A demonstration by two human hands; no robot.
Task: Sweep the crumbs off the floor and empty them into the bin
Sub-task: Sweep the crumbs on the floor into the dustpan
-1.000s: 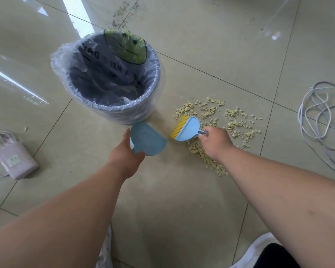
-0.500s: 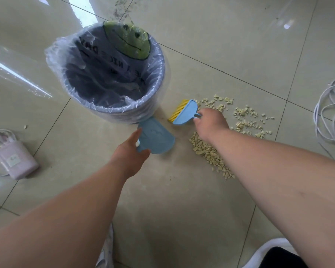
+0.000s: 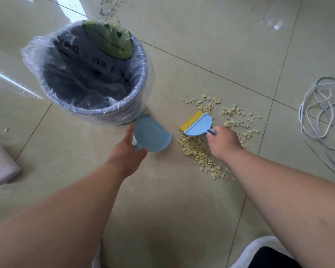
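Seen from the head camera, looking down on a beige tiled floor (image 3: 162, 200). In the upper left of the frame stands a grey bin (image 3: 93, 74) lined with a clear plastic bag (image 3: 33, 55). At centre, the left hand (image 3: 127, 153) grips a small blue dustpan (image 3: 153, 134) by its handle; the pan sits just beside the bin's base, though whether they touch is unclear. Right of centre, the right hand (image 3: 223, 143) is closed around the handle of a blue brush (image 3: 198, 123) with yellow bristles, held over a scatter of pale yellow crumbs (image 3: 197, 149). A coiled white cable (image 3: 317, 109) lies at the right edge, and a pink pouch (image 3: 0, 167) at the left edge.
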